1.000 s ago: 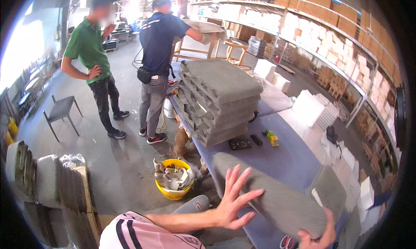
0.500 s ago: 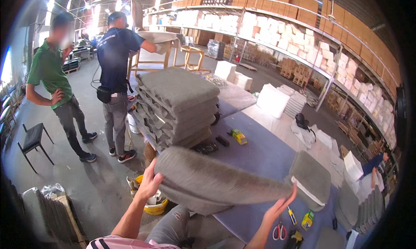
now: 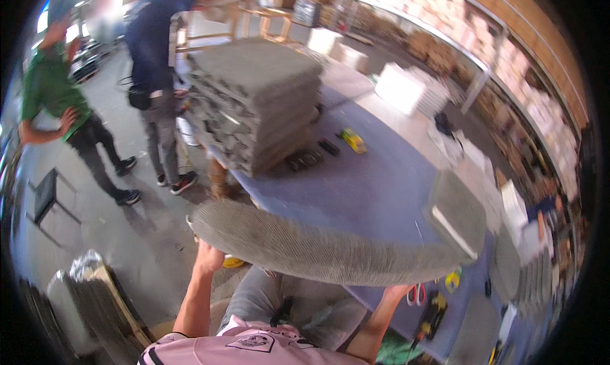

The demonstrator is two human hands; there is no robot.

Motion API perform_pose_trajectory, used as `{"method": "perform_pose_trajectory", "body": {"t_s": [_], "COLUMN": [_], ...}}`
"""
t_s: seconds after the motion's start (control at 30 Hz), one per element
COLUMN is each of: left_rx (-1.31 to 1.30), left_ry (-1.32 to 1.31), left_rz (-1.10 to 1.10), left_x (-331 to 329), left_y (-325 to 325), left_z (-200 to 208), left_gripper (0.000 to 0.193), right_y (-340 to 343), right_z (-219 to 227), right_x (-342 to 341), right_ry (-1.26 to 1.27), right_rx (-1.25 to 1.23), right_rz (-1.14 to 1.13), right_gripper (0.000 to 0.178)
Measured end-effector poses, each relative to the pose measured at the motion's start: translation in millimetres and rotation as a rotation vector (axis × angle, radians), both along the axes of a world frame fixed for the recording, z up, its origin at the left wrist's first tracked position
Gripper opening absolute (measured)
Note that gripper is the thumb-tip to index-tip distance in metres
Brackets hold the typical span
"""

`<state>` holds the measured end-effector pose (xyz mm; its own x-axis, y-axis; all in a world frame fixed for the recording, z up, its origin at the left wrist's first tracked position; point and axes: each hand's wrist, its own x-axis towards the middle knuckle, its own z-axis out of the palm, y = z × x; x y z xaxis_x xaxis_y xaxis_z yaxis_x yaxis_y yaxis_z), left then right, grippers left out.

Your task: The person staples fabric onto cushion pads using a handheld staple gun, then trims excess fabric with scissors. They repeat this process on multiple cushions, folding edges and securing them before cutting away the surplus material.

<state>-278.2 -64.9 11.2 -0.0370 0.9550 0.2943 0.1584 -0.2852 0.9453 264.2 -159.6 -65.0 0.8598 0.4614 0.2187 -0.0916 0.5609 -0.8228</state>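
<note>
Above the near edge of the blue work table [image 3: 375, 187], both hands, left hand [image 3: 208, 258] and right hand [image 3: 397, 292], carry a grey ribbed foam sheet [image 3: 318, 247] from beneath, finger closure hidden; judged mid-transfer, next needing level lowering onto the table.

Your single head camera looks steeply down and forward from your own brow, its fisheye bending every edge toward the rim. Close below sit your lap and both forearms; ahead, at mid-range, runs the blue tabletop [image 3: 375, 187], with the stack [image 3: 254, 104] beyond it. Two people [image 3: 152, 60] stand far left. No second view overlaps.
</note>
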Motion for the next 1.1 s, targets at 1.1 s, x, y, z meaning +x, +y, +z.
{"method": "perform_pose_trajectory", "body": {"t_s": [1.1], "left_rx": [-0.206], "left_ry": [0.663], "left_rz": [-0.233], "left_x": [152.1], "left_y": [20.7], "left_z": [-55.1], "left_gripper": [0.096], "right_y": [-60.6], "right_z": [22.7], "right_x": [224.5], "right_ry": [-0.902], "right_rx": [-1.206], "right_rz": [-0.079], "right_gripper": [0.041]}}
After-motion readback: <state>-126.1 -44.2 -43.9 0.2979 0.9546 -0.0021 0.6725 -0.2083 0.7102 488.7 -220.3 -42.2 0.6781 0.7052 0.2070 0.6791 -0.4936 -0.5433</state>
